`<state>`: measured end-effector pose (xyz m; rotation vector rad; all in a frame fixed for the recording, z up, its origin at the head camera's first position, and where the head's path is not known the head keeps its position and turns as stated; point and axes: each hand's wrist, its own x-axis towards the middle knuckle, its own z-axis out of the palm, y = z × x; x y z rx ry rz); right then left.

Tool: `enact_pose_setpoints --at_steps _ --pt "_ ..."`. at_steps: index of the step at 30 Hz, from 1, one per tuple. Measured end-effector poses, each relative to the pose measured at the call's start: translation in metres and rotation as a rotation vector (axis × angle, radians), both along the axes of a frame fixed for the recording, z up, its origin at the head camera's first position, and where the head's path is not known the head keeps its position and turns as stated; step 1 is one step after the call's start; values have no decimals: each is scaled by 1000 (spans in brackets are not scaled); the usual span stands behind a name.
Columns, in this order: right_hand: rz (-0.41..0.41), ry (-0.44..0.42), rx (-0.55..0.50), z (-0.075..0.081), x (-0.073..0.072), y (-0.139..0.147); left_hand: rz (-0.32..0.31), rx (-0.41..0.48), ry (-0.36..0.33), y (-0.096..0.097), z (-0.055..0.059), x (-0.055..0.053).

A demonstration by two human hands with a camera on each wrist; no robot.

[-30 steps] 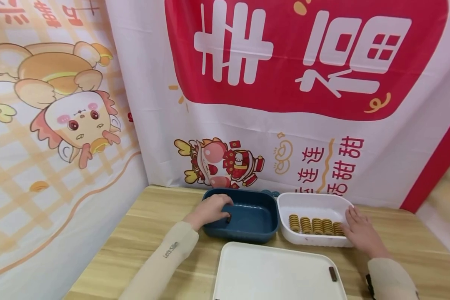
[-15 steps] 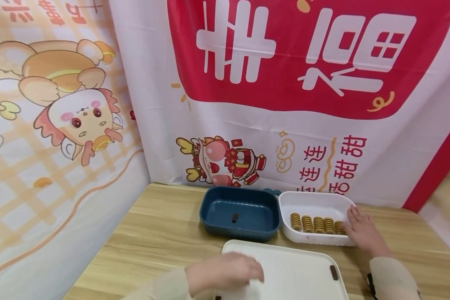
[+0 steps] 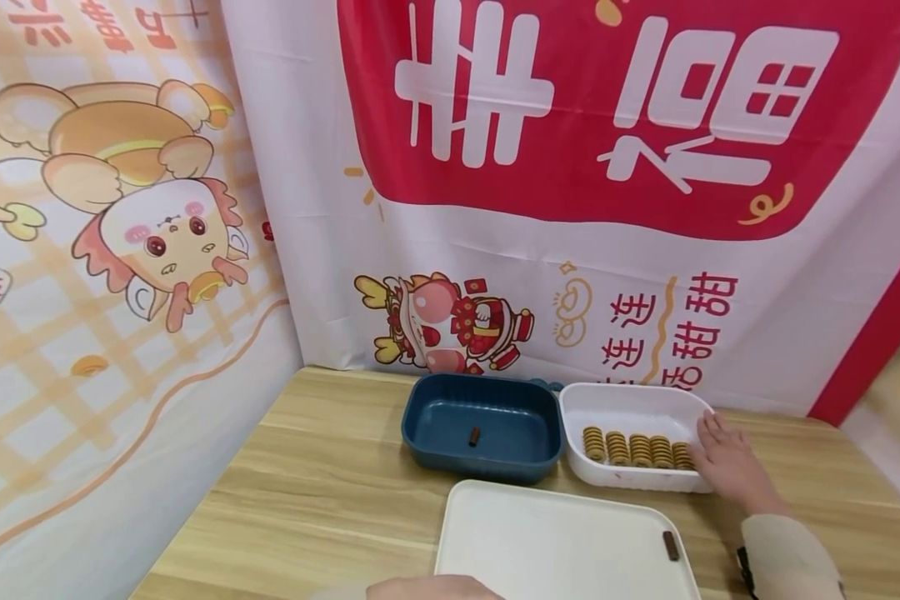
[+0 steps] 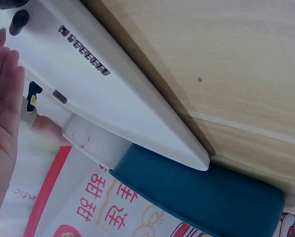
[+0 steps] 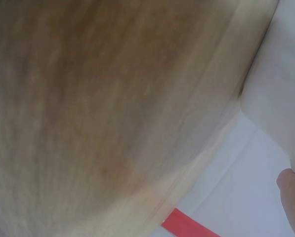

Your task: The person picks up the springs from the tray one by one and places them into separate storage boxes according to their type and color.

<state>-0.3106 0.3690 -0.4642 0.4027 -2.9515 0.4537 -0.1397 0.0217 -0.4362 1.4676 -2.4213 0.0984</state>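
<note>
My left hand [image 3: 431, 588] is low at the bottom edge of the head view, over the near part of the cream tray [image 3: 555, 542]. In the left wrist view its fingers [image 4: 9, 94] look straight, with nothing seen between them. Close to the fingertips is a dark ribbed roll [image 4: 19, 22]; a row of brown ribbed pieces [image 4: 88, 52] lies along the tray. One brown stick [image 3: 671, 546] sits by the tray's right edge. Another dark stick [image 3: 475, 436] lies in the blue bin [image 3: 480, 471]. My right hand [image 3: 735, 467] rests on the right rim of the white bin [image 3: 637, 479].
Several stacks of round sandwich cookies [image 3: 640, 450] stand along the white bin's near side. Both bins stand side by side behind the tray on the wooden table [image 3: 330, 483]. Printed cloth [image 3: 315, 250] hangs behind the table and at the left.
My left hand has let go of the dark stick in the blue bin and come back toward me over the tray. The right hand stays at the white bin.
</note>
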Motion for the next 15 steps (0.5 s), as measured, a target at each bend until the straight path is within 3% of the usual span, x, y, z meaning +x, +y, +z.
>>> enact_pose_setpoints --at_steps 1,3,4,6,10,12,13,14,15 --pt "1 6 2 0 0 0 156 25 134 11 -3 -2" --pt "3 18 3 -1 0 0 198 66 236 12 -5 -4" --pt "3 22 5 -1 0 0 221 45 332 13 -8 -5" --pt "4 32 8 -2 0 0 235 103 392 9 -11 -7" --pt "3 24 7 -3 0 1 177 4 360 6 -22 -8" --pt "2 16 5 -3 0 1 133 -64 255 5 -27 -6" --pt "3 16 4 -3 0 1 129 -75 237 5 -29 -6" --pt "5 16 3 -2 0 1 15 -65 121 -5 -30 -3" --pt "3 10 2 -2 0 1 -184 -68 -18 -17 -29 -1"
